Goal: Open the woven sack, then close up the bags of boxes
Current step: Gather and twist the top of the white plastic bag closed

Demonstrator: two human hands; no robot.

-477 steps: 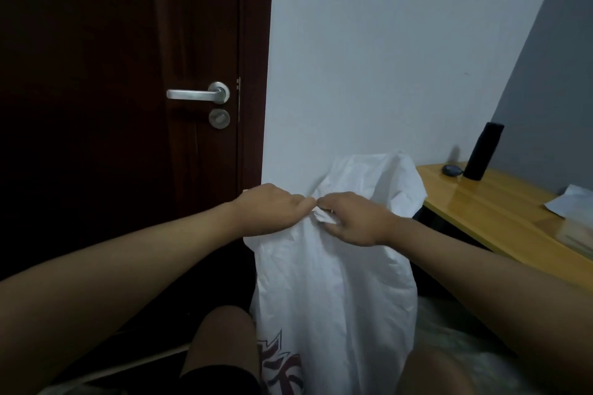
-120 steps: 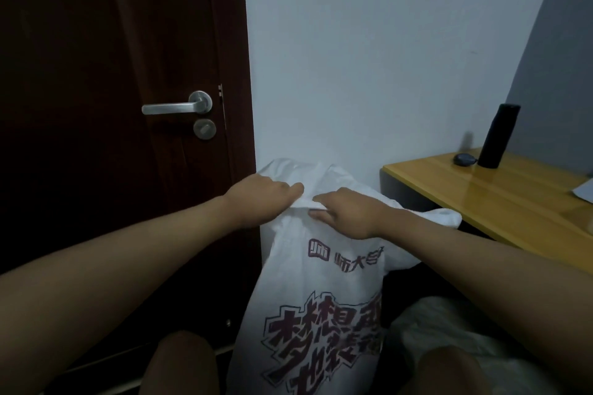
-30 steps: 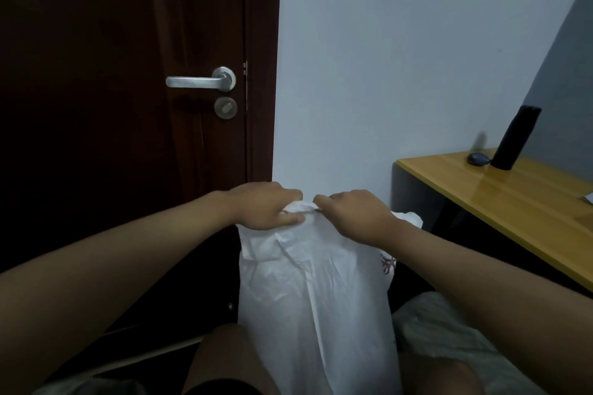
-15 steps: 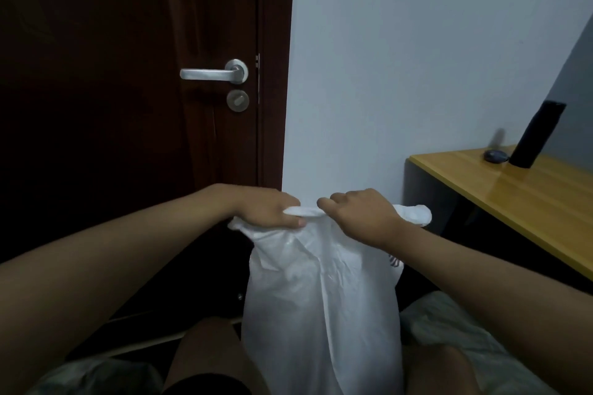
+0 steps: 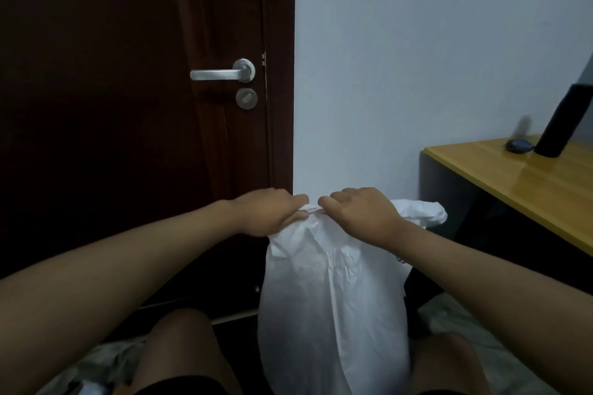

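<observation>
**Both hands gripping the top of the white sack**

The white woven sack (image 5: 333,305) is standing upright between the person's bare knees, its crinkled cloth bulging out in the lower half and narrowing toward the top. A loose fold of the same white cloth is sticking out to the right behind the wrist. A small dark red mark is peeking out at the sack's right edge under the forearm; it is too small to read, and the side facing the camera is showing no writing.

The left hand (image 5: 272,213) is curling its fingers over the top edge of the sack, and the right hand (image 5: 359,212) is doing the same just beside it, knuckles nearly meeting, the cloth bunching between them.

Behind the sack, a dark brown door (image 5: 128,106) is showing a silver lever handle (image 5: 224,72) with a round lock below it. A yellow wooden desk (image 5: 529,189) is standing to the right, carrying a black cylinder (image 5: 564,125) and a small dark rounded object (image 5: 518,146) beside it.
</observation>
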